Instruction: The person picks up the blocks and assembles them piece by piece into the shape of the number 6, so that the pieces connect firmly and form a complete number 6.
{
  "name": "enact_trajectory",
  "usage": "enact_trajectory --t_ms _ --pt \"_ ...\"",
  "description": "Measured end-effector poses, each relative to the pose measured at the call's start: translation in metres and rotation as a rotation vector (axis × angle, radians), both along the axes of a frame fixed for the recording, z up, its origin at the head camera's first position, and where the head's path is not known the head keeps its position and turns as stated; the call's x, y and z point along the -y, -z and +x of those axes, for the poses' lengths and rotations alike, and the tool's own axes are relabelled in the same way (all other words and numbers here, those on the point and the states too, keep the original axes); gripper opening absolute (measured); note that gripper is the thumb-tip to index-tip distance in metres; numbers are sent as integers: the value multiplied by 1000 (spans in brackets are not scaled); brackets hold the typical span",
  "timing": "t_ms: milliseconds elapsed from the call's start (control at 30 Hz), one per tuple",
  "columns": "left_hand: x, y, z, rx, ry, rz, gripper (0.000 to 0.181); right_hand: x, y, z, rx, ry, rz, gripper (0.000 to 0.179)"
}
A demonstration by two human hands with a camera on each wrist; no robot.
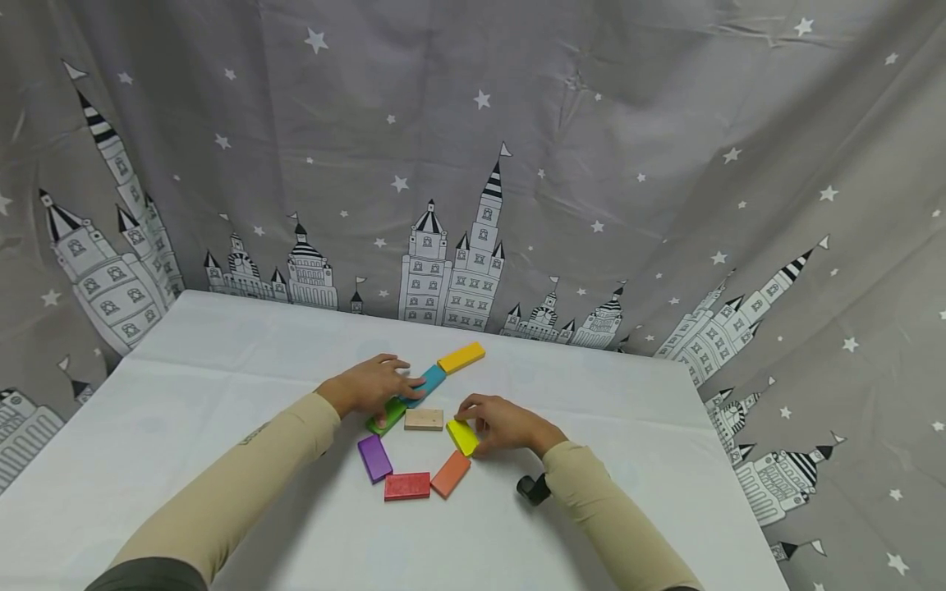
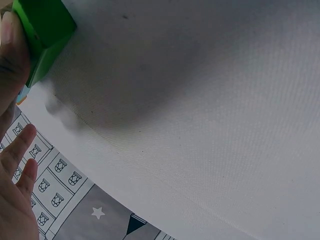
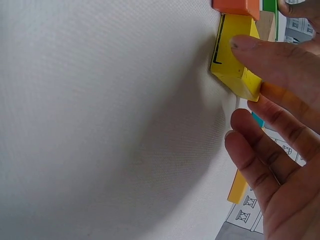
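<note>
My left hand reaches over the green block and the blue block. Its thumb touches the green one, a forefinger lies at the blue one, and the other fingers are spread. In the left wrist view the thumb rests against the green block's side. With thumb and fingertips, my right hand pinches the yellow block near its ends. The right wrist view shows that thumb on the yellow block, the lower fingers loosely bent. A plain wooden block lies between the hands.
A purple block, a red block and an orange block curve along the near side. An amber block touches the blue one's far end. The white tabletop meets a grey castle-print curtain.
</note>
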State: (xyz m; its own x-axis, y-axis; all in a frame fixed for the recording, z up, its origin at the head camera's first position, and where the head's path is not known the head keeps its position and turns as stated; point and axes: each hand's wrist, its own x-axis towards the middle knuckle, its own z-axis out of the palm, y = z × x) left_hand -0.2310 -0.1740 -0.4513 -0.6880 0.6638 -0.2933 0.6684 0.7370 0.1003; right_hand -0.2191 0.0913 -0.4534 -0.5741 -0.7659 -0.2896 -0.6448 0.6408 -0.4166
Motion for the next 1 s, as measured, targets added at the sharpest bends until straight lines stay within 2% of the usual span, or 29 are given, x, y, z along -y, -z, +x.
enact_trajectory --t_ms 333,1000 --pt "0 -3 1 -3 6 -3 68 1 0 -1 3 -2 6 53" --pt "0 -1 1 -15 9 -18 70 2 3 -3 10 -35 -4 52"
